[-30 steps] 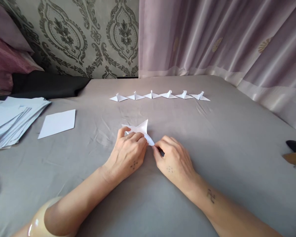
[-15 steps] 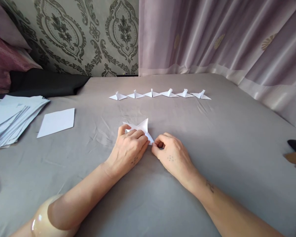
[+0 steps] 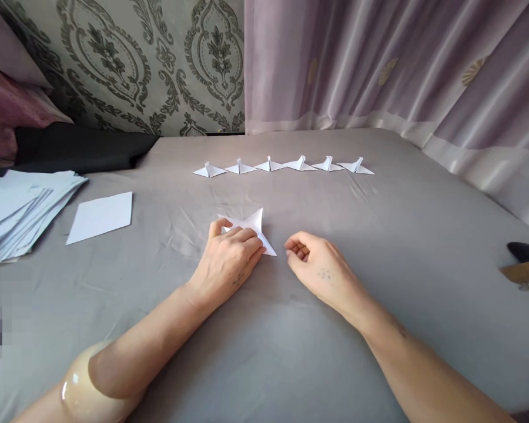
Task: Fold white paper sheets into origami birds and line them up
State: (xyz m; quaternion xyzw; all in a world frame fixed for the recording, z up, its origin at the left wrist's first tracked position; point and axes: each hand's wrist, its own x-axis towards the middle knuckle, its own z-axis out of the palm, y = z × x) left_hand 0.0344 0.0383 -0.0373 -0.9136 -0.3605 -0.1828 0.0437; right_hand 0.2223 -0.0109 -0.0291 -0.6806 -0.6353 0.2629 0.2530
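A white folded paper piece (image 3: 253, 222) with pointed corners lies on the grey cloth in front of me. My left hand (image 3: 230, 252) covers its near side and presses it down, fingers bent over it and the thumb at its left edge. One sharp tip sticks out to the right past my fingers, and the part under the palm is hidden. Just right of that tip, apart from the paper, is my right hand (image 3: 311, 255). Its fingers are curled in, with thumb and forefinger close together and nothing visible between them.
Several white folded paper figures (image 3: 269, 165) stand in a row farther back. At left are a single white sheet (image 3: 100, 218) and a loose paper stack (image 3: 24, 214), with black cloth (image 3: 77, 147) behind. A brown and black object (image 3: 526, 270) sits at the right edge.
My right hand has let go of the paper's right tip and moved a little to the right. My left hand stays on the paper.
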